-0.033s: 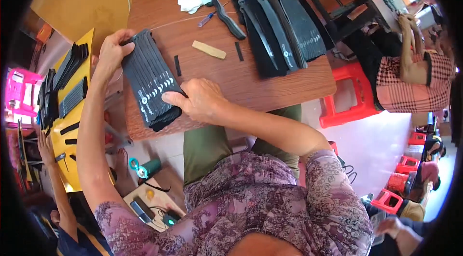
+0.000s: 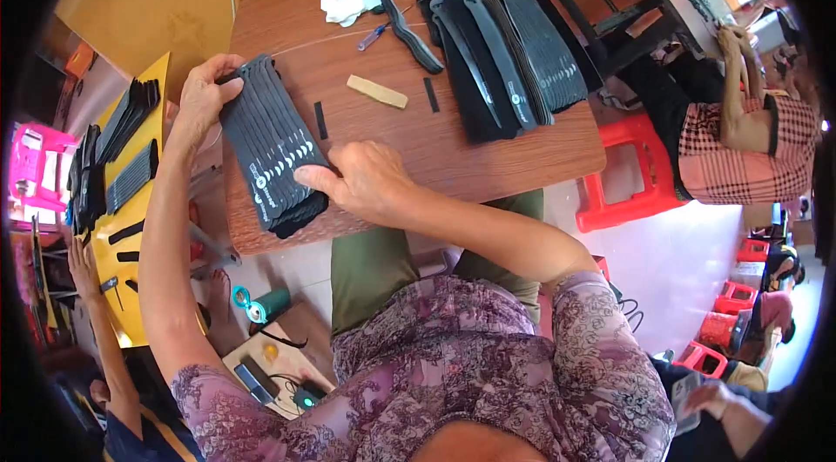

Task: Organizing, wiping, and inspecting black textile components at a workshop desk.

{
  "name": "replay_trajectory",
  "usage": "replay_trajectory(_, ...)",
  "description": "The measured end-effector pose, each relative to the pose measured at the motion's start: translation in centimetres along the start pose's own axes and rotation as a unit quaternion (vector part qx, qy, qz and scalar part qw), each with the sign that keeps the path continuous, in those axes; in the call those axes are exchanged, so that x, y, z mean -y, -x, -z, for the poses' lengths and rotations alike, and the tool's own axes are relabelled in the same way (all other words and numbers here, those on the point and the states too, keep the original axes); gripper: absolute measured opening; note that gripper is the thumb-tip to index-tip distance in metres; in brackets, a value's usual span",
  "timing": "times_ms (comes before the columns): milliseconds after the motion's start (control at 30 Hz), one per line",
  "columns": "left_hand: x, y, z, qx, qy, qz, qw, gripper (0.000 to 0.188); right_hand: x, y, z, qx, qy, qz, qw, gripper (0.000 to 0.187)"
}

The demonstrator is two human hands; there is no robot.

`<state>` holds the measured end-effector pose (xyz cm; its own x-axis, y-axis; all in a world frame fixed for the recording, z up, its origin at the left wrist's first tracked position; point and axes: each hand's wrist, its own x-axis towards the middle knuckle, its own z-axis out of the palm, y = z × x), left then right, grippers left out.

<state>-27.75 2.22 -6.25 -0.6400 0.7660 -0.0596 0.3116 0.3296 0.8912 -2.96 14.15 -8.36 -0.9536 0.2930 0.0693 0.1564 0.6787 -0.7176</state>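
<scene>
A fanned stack of dark grey straps (image 2: 264, 127) with pale printed ends lies aslant at the left of the brown table. My left hand (image 2: 205, 94) grips its far left end, thumb on top and fingers behind the edge. At the near right edge, my right hand (image 2: 361, 181) pinches the stack with the thumb over the straps and the other fingers partly hidden. Two short black strips (image 2: 320, 121) and a tan block (image 2: 377, 91) lie to the right of the stack.
Further bundles of black straps (image 2: 483, 57) fill the table's right side. Near the back lie a white cloth (image 2: 348, 0), a single strap (image 2: 401, 22) and a small screwdriver (image 2: 373, 37). A red stool (image 2: 631, 170) stands right; a yellow table (image 2: 148, 262) with another person's hand stands left.
</scene>
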Motion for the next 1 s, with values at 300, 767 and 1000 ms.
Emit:
replay_trajectory(300,0.6,3.8,-2.5,-0.313,0.057,0.036,0.947,0.088,-0.4,-2.5,0.9,-0.129,-0.070,0.054,0.988,0.042)
replay_trajectory(767,-1.8,9.3,-11.2,-0.256,0.254,-0.014,0.933,0.048,1.2,-1.8,-3.4,-0.129,-0.089,0.051,0.986,0.058)
replay_trajectory(1000,-1.8,9.4,-10.5,-0.242,0.278,0.014,0.929,0.055,1.4,-0.4,-4.9,-0.155,-0.090,0.045,0.983,0.068)
